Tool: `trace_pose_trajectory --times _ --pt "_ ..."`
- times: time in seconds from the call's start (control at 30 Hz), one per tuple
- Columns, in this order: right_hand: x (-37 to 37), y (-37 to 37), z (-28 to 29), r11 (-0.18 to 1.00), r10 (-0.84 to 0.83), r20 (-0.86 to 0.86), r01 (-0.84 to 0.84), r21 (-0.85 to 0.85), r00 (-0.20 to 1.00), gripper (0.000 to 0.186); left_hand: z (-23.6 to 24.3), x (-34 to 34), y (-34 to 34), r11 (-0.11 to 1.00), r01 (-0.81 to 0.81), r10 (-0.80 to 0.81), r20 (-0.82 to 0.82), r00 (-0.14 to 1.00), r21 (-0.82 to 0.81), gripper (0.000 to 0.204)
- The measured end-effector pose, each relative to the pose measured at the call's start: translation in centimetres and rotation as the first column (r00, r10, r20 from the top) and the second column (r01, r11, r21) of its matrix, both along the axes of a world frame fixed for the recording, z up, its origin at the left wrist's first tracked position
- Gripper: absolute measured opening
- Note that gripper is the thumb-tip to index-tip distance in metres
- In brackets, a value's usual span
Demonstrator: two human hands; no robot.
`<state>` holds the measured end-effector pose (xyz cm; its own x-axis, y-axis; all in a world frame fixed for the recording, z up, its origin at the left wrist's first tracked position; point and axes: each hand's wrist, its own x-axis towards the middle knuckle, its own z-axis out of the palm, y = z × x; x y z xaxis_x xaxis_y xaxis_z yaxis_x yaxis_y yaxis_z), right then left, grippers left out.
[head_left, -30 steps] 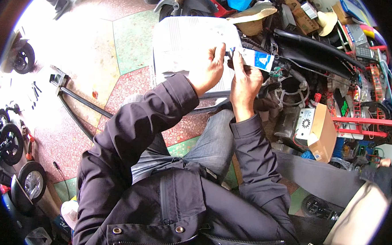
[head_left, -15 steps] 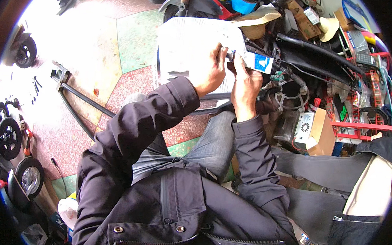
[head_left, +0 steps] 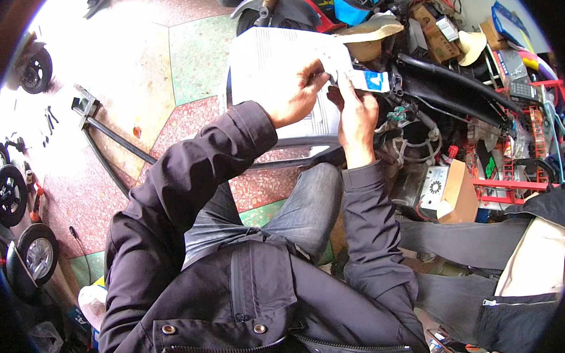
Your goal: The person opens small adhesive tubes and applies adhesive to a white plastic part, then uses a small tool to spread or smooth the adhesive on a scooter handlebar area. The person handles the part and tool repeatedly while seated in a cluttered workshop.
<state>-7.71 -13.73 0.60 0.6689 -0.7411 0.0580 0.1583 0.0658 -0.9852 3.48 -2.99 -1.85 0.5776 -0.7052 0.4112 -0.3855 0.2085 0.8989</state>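
Observation:
My left hand (head_left: 293, 100) reaches over a white printed sheet (head_left: 260, 59), thumb and fingers pinched together at a small dark piece (head_left: 333, 79) too small to name. Right beside it, my right hand (head_left: 358, 118) is closed, its fingertips almost meeting those of the left. From behind the right fingers a flat white-and-blue packet (head_left: 374, 81) sticks out to the right. The sheet lies on a raised dark-edged surface (head_left: 322, 139) in front of my knees.
A straw hat (head_left: 374, 31) and black scooter parts (head_left: 456, 81) sit beyond the right hand. A wheel with a grey fender (head_left: 274, 11) stands ahead. An opened cardboard box (head_left: 456, 193) and another person's dark-trousered leg (head_left: 465, 243) are at right. A black tubular frame (head_left: 118, 143) lies left.
My left hand has drawn slightly left, and the fingertips have parted a little. The white-and-blue packet has shifted a little upward and left and changed its tilt.

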Motion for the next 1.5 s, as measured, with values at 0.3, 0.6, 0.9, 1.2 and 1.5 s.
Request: trace_pose_trajectory --times 0.3,0.6,0.9,1.2,1.5 --pt "0.4 -0.3 -0.6 0.996 -0.006 -0.023 0.004 -0.089 1.000 0.024 0.0 0.1 -0.1 0.991 -0.110 0.103 0.092 0.990 0.075 0.020" --pt "1.1 -0.6 0.0 0.999 0.034 -0.066 -0.031 0.033 0.997 0.023 -1.5 0.7 -1.6 0.986 -0.062 0.072 0.063 0.995 -0.153 0.015" --pt "2.7 -0.2 0.3 0.937 -0.103 -0.044 0.082 -0.341 0.994 0.030 -4.3 2.6 -3.2 0.945 -0.326 0.291 0.422 0.858 0.012 0.018" --pt "4.0 -2.1 -1.3 0.899 -0.176 -0.030 0.148 -0.411 0.984 0.030 2.4 1.6 -3.4 0.997 0.069 0.004 -0.908 0.419 0.037 0.034" --pt "3.7 -2.7 -1.4 0.906 -0.168 -0.064 0.128 -0.403 0.984 0.028 -0.1 3.1 -2.8 0.979 -0.012 0.038 -0.122 0.992 0.205 0.031"
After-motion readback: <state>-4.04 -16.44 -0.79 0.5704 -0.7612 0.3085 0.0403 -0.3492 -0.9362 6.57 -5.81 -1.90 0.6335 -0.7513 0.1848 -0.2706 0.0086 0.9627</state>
